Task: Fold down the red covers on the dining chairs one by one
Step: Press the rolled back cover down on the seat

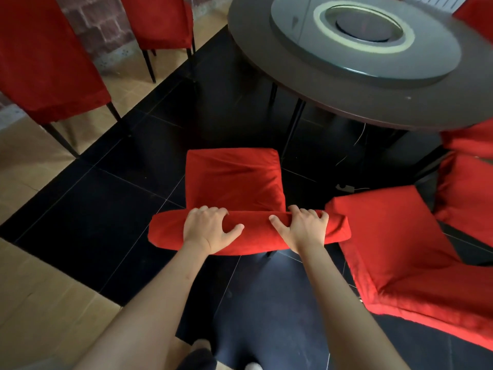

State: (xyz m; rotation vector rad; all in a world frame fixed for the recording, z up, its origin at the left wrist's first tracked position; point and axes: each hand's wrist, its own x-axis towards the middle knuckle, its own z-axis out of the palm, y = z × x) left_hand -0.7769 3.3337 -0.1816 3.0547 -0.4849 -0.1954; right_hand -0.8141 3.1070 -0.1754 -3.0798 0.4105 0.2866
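A dining chair in a red cover [234,180] stands right in front of me, its seat toward the round table. I look down on the top of its backrest [165,231], a red padded bar running left to right. My left hand [208,228] grips the backrest top left of centre, fingers curled over the far side and thumb on the near side. My right hand [304,228] grips it right of centre in the same way. Whether the cloth is pinched or only the padded top is held cannot be told.
A round dark table [293,84] with a glass turntable [365,44] stands beyond the chair. More red-covered chairs stand at the right [405,252], far right [469,188], far left [45,62] and top [160,20]. Black and tan floor tiles lie around them.
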